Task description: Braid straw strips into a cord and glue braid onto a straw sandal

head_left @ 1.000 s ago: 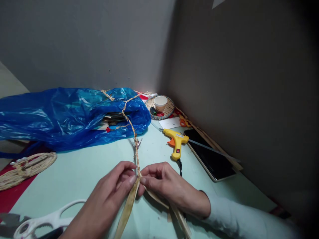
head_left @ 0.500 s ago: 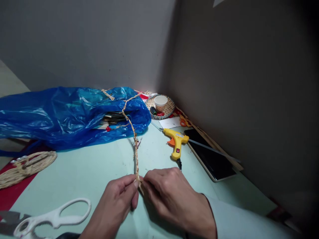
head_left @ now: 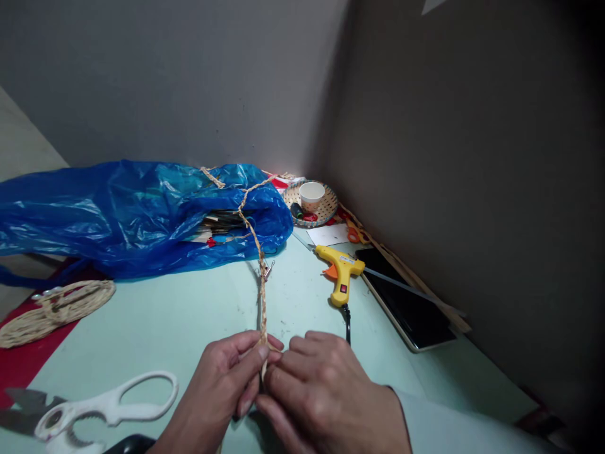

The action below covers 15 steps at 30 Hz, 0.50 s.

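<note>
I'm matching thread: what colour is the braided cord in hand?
Tan with browner patches; the braided cord shows best in the head view.

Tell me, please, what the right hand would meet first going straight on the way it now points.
The right hand would probably meet the left hand first, which pinches the braided cord close beside it; exact depth between them is unclear.

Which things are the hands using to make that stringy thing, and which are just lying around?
In use:
braided cord
left hand, pinching it
right hand, at its near end

Seemingly just lying around:
white-handled scissors
yellow glue gun
phone
blue bag, though the cord crosses it
white cup
</note>
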Motion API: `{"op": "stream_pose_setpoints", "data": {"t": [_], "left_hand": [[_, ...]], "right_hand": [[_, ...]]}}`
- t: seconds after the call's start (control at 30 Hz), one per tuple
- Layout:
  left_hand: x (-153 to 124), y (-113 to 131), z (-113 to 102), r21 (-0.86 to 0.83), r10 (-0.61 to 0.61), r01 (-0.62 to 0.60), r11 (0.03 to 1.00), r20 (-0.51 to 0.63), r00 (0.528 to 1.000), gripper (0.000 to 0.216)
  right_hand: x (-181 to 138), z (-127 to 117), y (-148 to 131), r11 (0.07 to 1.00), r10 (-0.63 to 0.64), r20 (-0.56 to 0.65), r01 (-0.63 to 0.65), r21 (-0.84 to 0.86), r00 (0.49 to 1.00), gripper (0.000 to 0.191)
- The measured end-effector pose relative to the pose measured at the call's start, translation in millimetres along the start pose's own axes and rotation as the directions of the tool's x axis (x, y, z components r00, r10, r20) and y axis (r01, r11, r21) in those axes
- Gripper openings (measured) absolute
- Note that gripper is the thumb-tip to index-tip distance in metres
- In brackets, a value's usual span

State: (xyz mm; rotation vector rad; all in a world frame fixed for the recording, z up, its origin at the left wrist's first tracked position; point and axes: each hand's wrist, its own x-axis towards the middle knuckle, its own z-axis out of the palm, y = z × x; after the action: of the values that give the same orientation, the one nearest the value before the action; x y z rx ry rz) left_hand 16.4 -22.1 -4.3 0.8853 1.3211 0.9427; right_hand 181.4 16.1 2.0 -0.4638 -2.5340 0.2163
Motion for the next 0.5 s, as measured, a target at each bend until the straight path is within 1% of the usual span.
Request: {"op": "stream_pose_setpoints", "data": {"t": [0.03, 0.07, 0.1, 0.13, 0.17, 0.2, 0.23, 0.27, 0.3, 0.37, 0.47, 0.5], "left_hand": [[-0.1, -0.4, -0.1, -0.009, 0.003, -0.003, 1.0, 0.006, 1.0, 0.034], [0.0, -1.2, -0.3, -0.035, 0.004, -0.003, 0.999, 0.013, 1.0, 0.033], [0.2, -2.3, -0.4, -0.064, 0.004, -0.003, 0.998, 0.021, 1.0, 0.032], [0.4, -3.6, -0.5, -0.09, 0.003, 0.0, 0.996, 0.033, 0.999, 0.032], [0.4, -5.0, -0.4, -0.116, 0.006, -0.002, 0.993, 0.042, 0.999, 0.033], [0.4, -6.4, -0.2, -0.141, 0.014, -0.007, 0.99, 0.048, 0.999, 0.033], [0.2, -7.6, 0.2, -0.164, 0.019, -0.012, 0.986, 0.043, 0.999, 0.033], [-0.2, -8.4, 0.6, -0.186, 0.02, -0.014, 0.982, 0.03, 0.999, 0.032], [-0.7, -8.9, 1.2, -0.208, 0.018, -0.015, 0.978, 0.014, 1.0, 0.033], [-1.8, -8.6, 2.5, -0.233, 0.019, -0.019, 0.972, 0.0, 1.0, 0.038], [-2.9, -7.8, 4.1, -0.19, 0.057, -0.051, 0.98, 0.024, 0.998, 0.044], [-3.1, -8.2, 4.4, -0.165, 0.069, -0.064, 0.984, 0.022, 0.997, 0.045]], "right_hand": [[2.4, -4.8, 2.0, 0.991, 0.114, -0.022, -0.112, 0.075, 0.993, 0.021], [4.9, -9.5, 4.5, 0.961, 0.24, -0.029, -0.233, 0.152, 0.97, 0.019], [7.5, -13.8, 7.4, 0.911, 0.36, -0.015, -0.348, 0.222, 0.933, 0.018], [10.1, -17.2, 10.2, 0.852, 0.444, 0.037, -0.435, 0.291, 0.895, 0.018], [12.5, -19.5, 12.8, 0.789, 0.495, 0.115, -0.501, 0.356, 0.861, 0.019], [14.6, -20.6, 14.7, 0.729, 0.505, 0.21, -0.544, 0.416, 0.837, 0.02], [16.4, -20.5, 16.0, 0.677, 0.479, 0.303, -0.566, 0.471, 0.824, 0.02], [17.7, -19.6, 16.6, 0.632, 0.442, 0.372, -0.577, 0.517, 0.816, 0.021], [18.5, -18.0, 16.6, 0.598, 0.409, 0.413, -0.581, 0.552, 0.814, 0.021], [18.9, -14.1, 15.7, 0.564, 0.408, 0.431, -0.593, 0.575, 0.805, 0.02], [17.0, -8.7, 15.3, 0.536, 0.46, 0.436, -0.633, 0.559, 0.774, 0.017], [15.9, -7.2, 15.7, 0.527, 0.46, 0.438, -0.635, 0.565, 0.772, 0.018]]}}
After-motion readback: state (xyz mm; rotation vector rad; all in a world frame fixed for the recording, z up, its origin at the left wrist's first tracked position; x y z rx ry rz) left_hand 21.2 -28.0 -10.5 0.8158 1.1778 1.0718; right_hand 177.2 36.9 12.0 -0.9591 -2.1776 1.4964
